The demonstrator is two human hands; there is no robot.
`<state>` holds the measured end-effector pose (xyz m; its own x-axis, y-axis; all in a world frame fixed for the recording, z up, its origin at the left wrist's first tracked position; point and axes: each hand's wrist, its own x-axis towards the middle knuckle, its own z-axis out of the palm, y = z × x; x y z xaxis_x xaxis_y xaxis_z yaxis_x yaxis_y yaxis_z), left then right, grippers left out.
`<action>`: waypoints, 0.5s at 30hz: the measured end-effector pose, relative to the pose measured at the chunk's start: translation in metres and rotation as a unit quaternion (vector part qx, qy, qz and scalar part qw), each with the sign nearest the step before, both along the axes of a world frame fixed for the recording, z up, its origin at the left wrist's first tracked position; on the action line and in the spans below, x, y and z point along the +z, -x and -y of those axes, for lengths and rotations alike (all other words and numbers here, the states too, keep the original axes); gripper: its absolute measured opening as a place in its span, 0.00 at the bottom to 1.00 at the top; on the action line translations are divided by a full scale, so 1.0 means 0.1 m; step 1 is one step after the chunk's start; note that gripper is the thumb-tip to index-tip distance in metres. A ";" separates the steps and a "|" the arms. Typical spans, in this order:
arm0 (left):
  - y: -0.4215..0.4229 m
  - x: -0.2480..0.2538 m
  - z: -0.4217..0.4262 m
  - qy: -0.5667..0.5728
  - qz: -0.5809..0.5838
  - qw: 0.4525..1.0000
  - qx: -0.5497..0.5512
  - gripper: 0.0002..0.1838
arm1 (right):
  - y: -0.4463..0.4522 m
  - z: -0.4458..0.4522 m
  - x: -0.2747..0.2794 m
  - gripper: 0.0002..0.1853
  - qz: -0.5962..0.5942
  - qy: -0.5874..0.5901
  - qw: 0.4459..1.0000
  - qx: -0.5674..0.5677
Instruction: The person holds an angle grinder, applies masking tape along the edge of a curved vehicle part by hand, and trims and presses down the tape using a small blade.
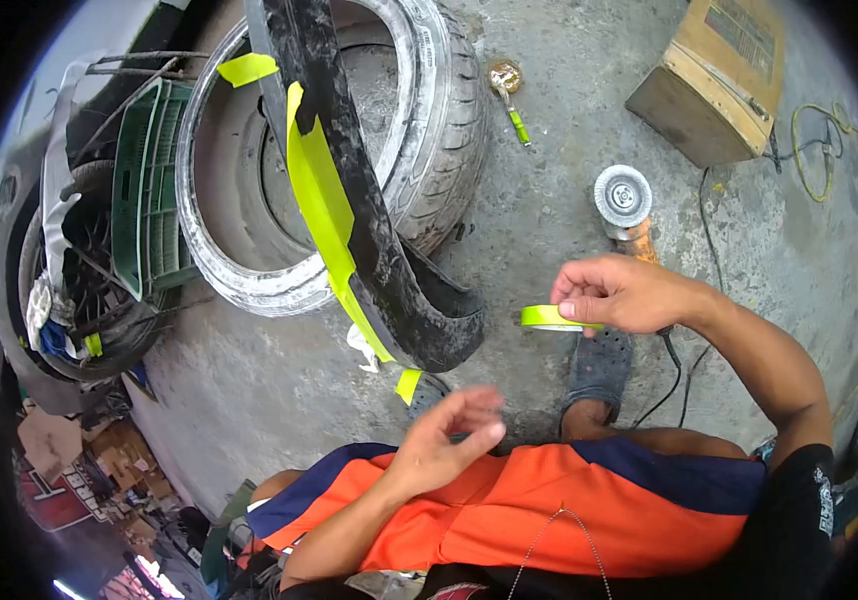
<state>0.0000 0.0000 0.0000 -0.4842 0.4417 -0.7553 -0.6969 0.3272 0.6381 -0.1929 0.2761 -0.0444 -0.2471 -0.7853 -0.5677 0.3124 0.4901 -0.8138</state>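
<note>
My right hand (621, 292) holds a roll of yellow-green tape (549, 317) between thumb and fingers, over the floor right of centre. Above my orange and navy shorts, my left hand (454, 435) is raised with its fingers apart and nothing in it. A long curved black part (349, 170) leans across a tyre (439, 130), its lower end above my left hand. Yellow-green tape (319, 190) runs along its left edge, with one piece (248, 69) sticking out near the top and another (409, 386) by its lower end.
An orange angle grinder (636, 238) with a round wheel lies beyond my right hand, its cable running along the floor. A cardboard box (714, 80) stands at upper right. A brush (515, 118) lies by a small container. A green crate (154, 190) stands at left.
</note>
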 end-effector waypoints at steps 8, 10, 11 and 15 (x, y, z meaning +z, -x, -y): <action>0.05 -0.08 -0.24 -0.007 -0.083 0.946 0.314 0.35 | -0.33 0.15 0.01 0.19 0.056 0.101 0.993 0.009; -0.04 -0.17 -0.28 0.003 -0.061 0.952 0.301 0.33 | -0.57 0.23 -0.11 0.19 0.029 0.136 0.990 0.022; -0.09 -0.25 -0.26 0.005 -0.039 0.956 0.291 0.32 | -0.68 0.30 -0.15 0.18 0.034 0.157 0.987 0.014; -0.28 -0.42 -0.25 0.067 0.027 0.945 0.319 0.25 | -0.99 0.47 -0.25 0.18 -0.046 0.122 0.991 0.009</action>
